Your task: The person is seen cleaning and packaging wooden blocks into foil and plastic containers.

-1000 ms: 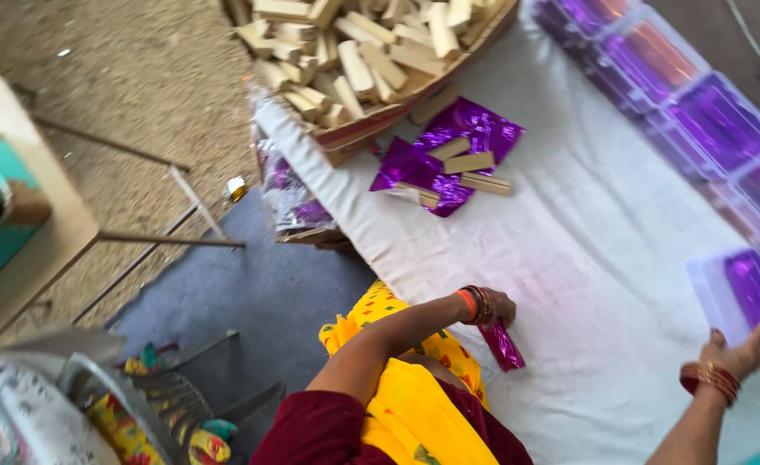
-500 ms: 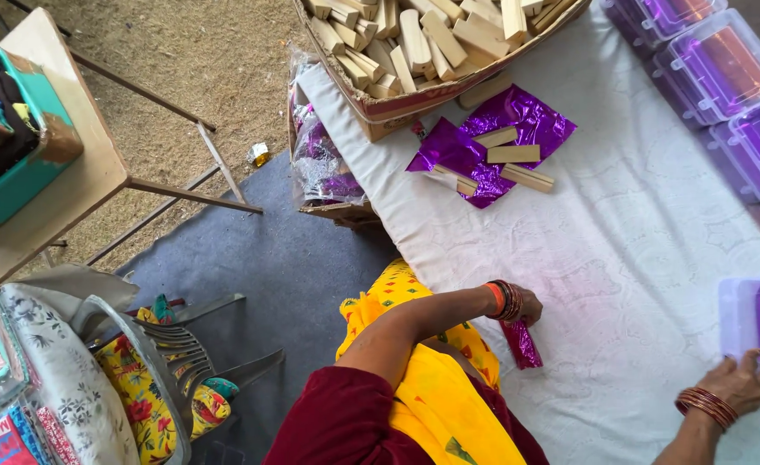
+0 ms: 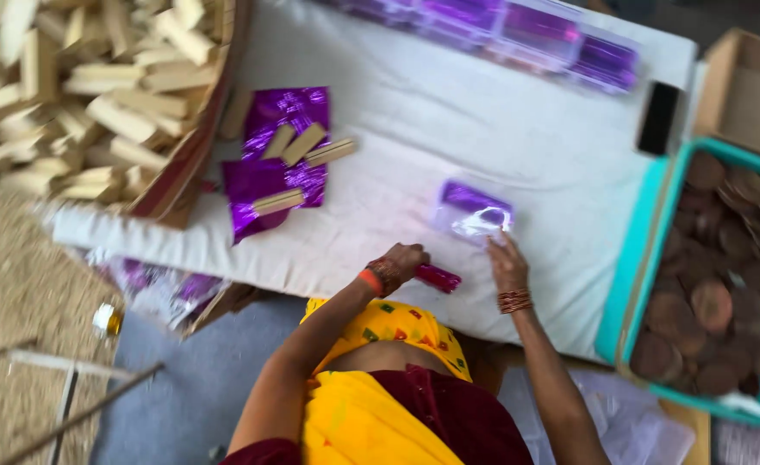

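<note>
One slim purple foil-wrapped stick (image 3: 437, 277) is gripped in the left hand (image 3: 401, 263) near the white-covered table's (image 3: 414, 155) front edge. A blurred clear plastic box with purple contents (image 3: 473, 211) is touched by the right hand (image 3: 507, 261); its finger spread cannot be made out.

Left hand (image 3: 403, 261): fisted, bangled wrist, elbow bent. Right hand (image 3: 507, 263): fingers extended forward, palm down, forearm outstretched.

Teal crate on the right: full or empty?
Full. The teal plastic crate is packed with brown round discs up to about its rim.
</note>
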